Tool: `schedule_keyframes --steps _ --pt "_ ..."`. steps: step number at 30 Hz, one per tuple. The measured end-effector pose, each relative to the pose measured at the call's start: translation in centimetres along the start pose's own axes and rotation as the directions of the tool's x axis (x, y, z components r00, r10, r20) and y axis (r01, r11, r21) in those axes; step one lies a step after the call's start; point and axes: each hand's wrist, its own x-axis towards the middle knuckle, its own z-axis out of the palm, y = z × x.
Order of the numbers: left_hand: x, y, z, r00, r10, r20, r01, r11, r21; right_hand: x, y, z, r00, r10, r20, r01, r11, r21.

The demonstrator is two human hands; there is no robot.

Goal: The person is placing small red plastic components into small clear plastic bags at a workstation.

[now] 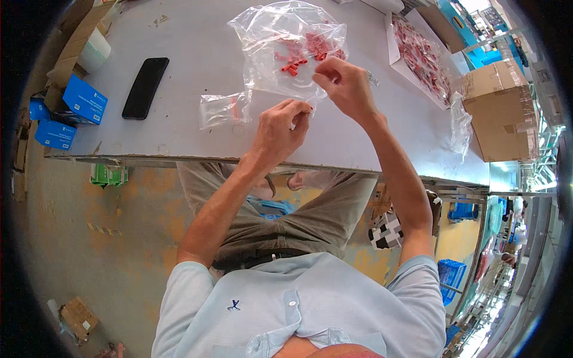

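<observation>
A large clear plastic bag (262, 56) lies on the table in front of me, with small red tube-like pieces (292, 64) in or on it. My left hand (280, 131) is closed in a pinch near the bag's near edge. Something small and pale shows at its fingers, too little to name. My right hand (346, 86) is raised beside the red pieces, fingers curled with the thumb and forefinger together. What it holds, if anything, is hidden. Left of my left hand lies a small stack of clear zip bags (218, 112) with a red line.
A black phone (145, 88) lies to the left, near blue boxes (83, 101) and an open carton (77, 45). At the right are a white tray (394, 48) of bagged red pieces, crumpled plastic (459, 125) and a cardboard box (501, 113). The table's front edge (209, 159) crosses above my lap.
</observation>
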Motion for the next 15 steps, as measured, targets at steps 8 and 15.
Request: schedule_keyframes --steps 8,15 --pt "-0.1 -0.5 0.2 0.999 0.036 -0.007 -0.035 0.996 0.086 4.6 3.4 4.4 0.974 -0.069 0.215 0.119 0.966 -0.228" --pt "-0.2 -0.6 -0.1 0.991 0.116 -0.062 -0.103 0.979 0.178 2.1 0.8 0.7 0.989 0.037 0.144 -0.045 0.997 0.058"
